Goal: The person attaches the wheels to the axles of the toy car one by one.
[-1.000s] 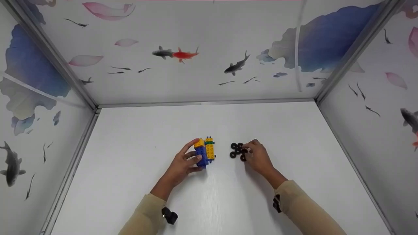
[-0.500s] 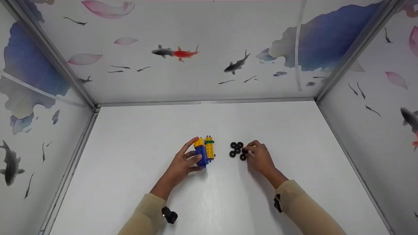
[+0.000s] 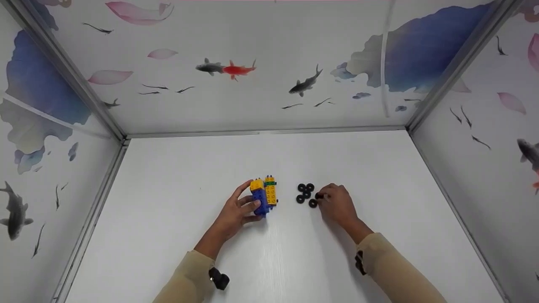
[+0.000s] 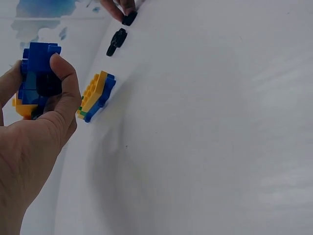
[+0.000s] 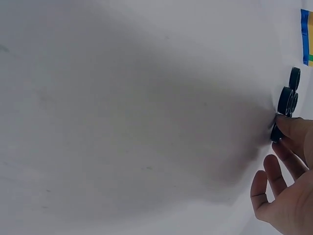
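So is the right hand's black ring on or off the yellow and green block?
Off: the right hand pinches the black ring, and other rings lie between it and the yellow block.

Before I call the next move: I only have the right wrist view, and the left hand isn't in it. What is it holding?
Observer: The left hand grips a blue-and-yellow block piece.

Operator: A second block piece is cut off at my picture's edge. Where does it sit?

Observer: In the head view it sits on the white table, between the held one and the black rings.

Operator: My rings overlap. Besides the ring pinched by the right hand, how many are there?

Observer: The head view shows five, all on the table.
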Motion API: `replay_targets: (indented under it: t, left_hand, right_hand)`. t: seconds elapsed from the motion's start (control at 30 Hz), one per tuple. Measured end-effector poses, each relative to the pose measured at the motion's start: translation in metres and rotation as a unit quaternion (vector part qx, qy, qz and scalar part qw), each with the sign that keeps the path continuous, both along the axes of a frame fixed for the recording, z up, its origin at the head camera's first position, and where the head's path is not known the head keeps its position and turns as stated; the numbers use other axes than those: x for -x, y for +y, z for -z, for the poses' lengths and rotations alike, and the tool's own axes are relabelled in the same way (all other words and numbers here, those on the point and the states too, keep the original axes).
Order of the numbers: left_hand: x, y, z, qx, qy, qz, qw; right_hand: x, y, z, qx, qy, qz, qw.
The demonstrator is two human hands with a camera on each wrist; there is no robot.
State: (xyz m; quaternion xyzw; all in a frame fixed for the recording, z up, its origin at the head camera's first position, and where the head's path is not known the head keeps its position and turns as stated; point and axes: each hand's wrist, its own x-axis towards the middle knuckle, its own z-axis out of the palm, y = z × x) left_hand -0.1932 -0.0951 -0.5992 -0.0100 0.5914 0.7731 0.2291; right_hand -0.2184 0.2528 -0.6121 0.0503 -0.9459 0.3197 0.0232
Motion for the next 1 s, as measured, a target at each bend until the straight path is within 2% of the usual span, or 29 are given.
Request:
replay_targets:
  t: [0.37, 0.7, 1.0]
  left_hand:
    - [0.000, 0.000, 0.001, 0.003, 0.001, 0.005, 1.0000]
    - [-0.003, 0.003, 0.001, 0.015, -0.001, 0.005, 0.9999]
    - [-0.003, 0.004, 0.000, 0.020, 0.007, 0.019, 0.9996]
  right_hand:
    - [0.001, -0.007, -0.006, 0.027, 0.008, 0.006, 0.9996]
    - [0.000, -0.029, -0.011, 0.103, 0.027, -0.012, 0.9942]
    - [0.001, -0.054, -0.022, 0.119, 0.015, -0.036, 0.9922]
